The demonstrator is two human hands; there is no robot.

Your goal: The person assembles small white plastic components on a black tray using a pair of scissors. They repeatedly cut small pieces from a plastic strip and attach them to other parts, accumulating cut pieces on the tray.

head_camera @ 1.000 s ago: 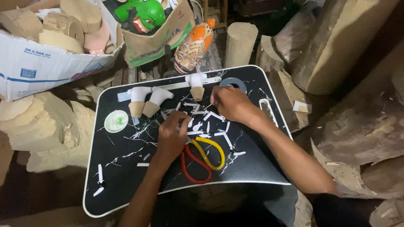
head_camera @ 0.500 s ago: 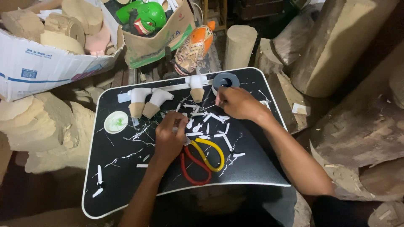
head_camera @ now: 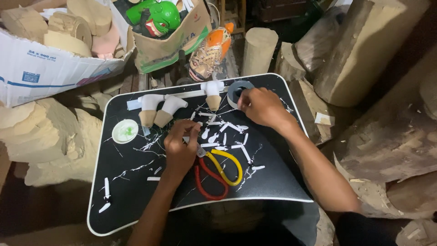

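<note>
two hands work over a black tray (head_camera: 136, 200). the left hand (head_camera: 180, 150) is curled shut on the scissors (head_camera: 218, 175) with yellow and red handles at 6 o'clock; the right hand (head_camera: 261, 107) pinches a tape roll (head_camera: 236, 90) at 1 o'clock.

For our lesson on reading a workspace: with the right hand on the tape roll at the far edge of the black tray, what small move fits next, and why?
Probably lift the tape roll toward the middle of the black tray. The right hand already touches it, while the left hand rests by the scissors among white cut pieces.
</note>
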